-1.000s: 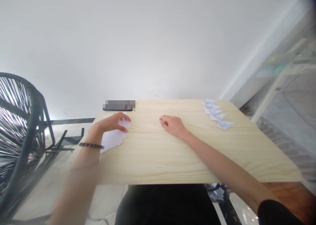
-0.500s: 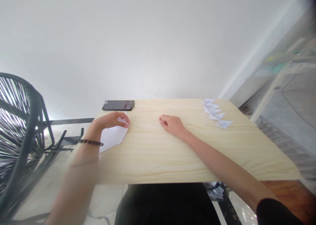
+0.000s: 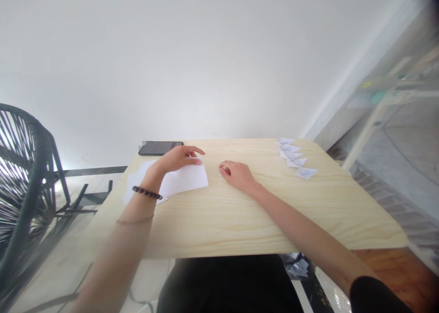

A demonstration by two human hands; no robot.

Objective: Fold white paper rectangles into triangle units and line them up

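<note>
My left hand [image 3: 180, 159], a dark bead bracelet at its wrist, has its thumb and fingers closed at the top edge of a white sheet of paper [image 3: 183, 179]. That sheet reaches out to the right over other white paper [image 3: 135, 180] lying on the left of the table. To the right, my right hand [image 3: 237, 175] rests on the tabletop with its fingers curled in and nothing visible in them. Several small folded white paper pieces [image 3: 306, 173] lie in an overlapping row at the table's right side, apart from both hands.
A dark phone [image 3: 159, 148] lies at the back left of the light wooden table [image 3: 212, 226]. The white wall [image 3: 219, 66] rises behind the table. On the left stands a dark woven chair [image 3: 37, 166]; a pale metal frame [image 3: 363, 134] is at the right.
My left hand has moved right, drawing a sheet of paper partly off the other paper. My right hand stays in nearly the same place. The view has shifted slightly.
</note>
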